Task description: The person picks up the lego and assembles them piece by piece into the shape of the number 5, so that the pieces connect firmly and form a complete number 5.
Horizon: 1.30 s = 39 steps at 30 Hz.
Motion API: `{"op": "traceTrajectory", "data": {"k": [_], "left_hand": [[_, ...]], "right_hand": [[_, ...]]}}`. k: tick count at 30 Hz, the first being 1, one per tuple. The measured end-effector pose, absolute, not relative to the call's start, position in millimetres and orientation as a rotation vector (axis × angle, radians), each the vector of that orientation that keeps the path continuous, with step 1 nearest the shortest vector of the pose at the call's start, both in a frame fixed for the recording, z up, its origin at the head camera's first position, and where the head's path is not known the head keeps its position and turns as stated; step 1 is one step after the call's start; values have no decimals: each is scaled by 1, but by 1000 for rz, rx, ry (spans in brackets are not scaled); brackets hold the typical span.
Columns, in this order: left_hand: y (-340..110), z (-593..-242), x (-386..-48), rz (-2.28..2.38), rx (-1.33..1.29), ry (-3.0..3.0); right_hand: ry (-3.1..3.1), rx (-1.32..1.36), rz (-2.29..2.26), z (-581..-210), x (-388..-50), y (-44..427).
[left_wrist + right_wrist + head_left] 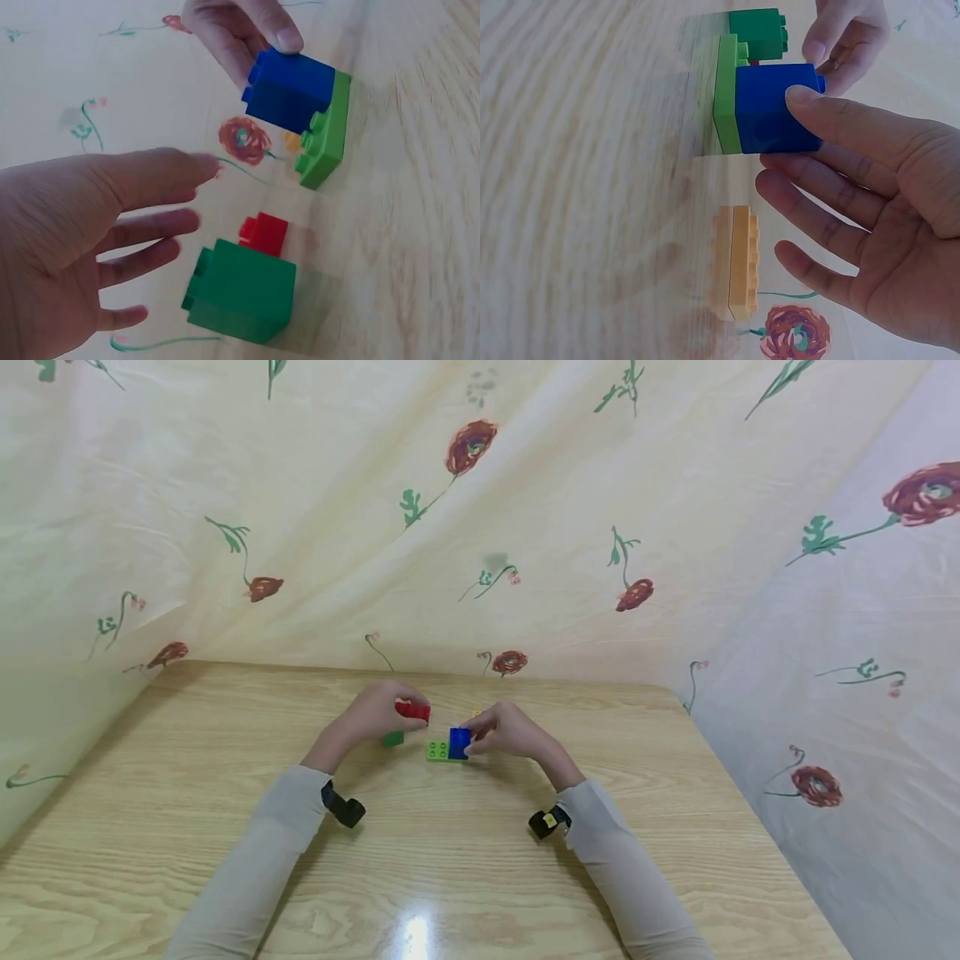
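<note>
My right hand (510,731) (877,202) pinches a blue brick (460,743) (292,86) (769,120) between thumb and fingers. That brick sits on one end of a light green plate (437,751) (330,142) (726,97), whose other studs are bare. My left hand (375,710) (97,217) hovers beside a red brick (413,713) (268,234) and a dark green brick (393,739) (244,289) (757,34); its fingers are spread and loosely bent, and the left wrist view shows a gap between them and both bricks.
A yellow-orange studded brick (742,262) stands on the wooden table (420,860) beyond my right hand, mostly hidden in the head view. A flowered cloth (337,527) hangs behind the table's back edge and along its sides.
</note>
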<state>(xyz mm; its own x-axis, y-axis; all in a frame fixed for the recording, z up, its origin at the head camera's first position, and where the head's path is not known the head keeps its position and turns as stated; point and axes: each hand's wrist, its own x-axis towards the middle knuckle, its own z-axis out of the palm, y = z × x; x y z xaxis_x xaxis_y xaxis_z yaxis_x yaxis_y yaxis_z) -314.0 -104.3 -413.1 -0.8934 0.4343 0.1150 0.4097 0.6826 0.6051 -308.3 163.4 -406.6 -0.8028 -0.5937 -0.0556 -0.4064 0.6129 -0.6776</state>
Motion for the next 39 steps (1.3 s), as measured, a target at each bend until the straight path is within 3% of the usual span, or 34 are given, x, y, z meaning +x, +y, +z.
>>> {"op": "traceTrajectory", "data": {"k": [20,39], "left_hand": [[-100,-441,-320,814,524,3053],[-101,-444,-318,690,589,3124]], "right_hand": [[2558,-873,-905,-407,-305,159],[2565,-866,-911,-406,-304,160]]}}
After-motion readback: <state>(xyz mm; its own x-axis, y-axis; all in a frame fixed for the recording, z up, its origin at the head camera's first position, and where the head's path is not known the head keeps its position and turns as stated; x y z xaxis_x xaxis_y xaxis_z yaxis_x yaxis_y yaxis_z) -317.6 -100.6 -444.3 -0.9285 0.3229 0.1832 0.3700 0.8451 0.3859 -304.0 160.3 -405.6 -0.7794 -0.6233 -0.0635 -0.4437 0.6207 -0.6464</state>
